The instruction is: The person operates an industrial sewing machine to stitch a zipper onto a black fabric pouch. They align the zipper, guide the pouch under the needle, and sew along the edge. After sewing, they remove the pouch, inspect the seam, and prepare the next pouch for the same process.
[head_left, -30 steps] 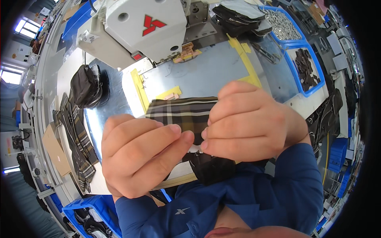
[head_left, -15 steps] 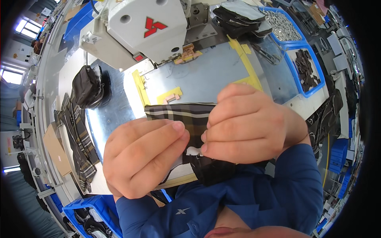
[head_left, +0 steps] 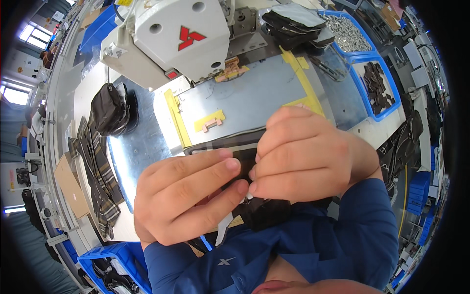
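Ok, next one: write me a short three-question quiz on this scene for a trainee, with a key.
1. Multiple choice: what are the left hand and right hand working at?
A) a pair of scissors
B) dark striped fabric
C) a cardboard box

2. True or false: the black pouch-like bundle sits to the right of the grey plate edged with yellow tape.

3. Fill in the blank: of the two adjoining blue trays at the upper right, the farther one holds small ____-coloured pieces.

Key: 1. B. 2. False; the bundle sits to its left. 3. Silver.
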`<state>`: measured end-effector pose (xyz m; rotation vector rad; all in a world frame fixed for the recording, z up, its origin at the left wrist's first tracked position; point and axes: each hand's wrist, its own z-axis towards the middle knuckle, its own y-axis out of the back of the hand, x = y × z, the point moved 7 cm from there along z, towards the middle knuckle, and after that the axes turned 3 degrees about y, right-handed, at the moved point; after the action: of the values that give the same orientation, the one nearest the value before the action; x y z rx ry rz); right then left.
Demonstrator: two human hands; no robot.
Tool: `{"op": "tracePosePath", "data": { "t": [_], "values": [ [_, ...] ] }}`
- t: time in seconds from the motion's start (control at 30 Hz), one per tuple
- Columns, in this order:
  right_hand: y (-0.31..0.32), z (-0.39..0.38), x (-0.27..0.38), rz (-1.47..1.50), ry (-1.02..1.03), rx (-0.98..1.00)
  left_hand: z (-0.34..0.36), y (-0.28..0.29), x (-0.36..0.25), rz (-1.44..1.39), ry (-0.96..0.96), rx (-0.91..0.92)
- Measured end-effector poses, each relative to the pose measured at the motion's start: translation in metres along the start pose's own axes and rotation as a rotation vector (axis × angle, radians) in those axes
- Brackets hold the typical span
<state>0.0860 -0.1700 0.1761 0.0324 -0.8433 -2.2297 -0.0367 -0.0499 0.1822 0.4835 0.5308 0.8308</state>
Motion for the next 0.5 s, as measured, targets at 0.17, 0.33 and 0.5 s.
{"op": "tracePosePath", "data": {
  "t": [0.17, 0.33, 0.5],
  "values": [
    [-0.002, -0.007, -0.012, 0.135, -0.087, -0.086, -0.011, -0.013, 0.028, -0.434, 0.145, -0.033],
    [-0.001, -0.014, -0.033, 0.194, -0.502, -0.086, -0.04, -0.038, 0.07, -1.13, 0.723, -0.143],
    [-0.003, -0.026, -0.054, 0.22, -0.678, -0.138, -0.038, -0.044, 0.069, -0.987, 0.693, -0.192]
  ]
}}
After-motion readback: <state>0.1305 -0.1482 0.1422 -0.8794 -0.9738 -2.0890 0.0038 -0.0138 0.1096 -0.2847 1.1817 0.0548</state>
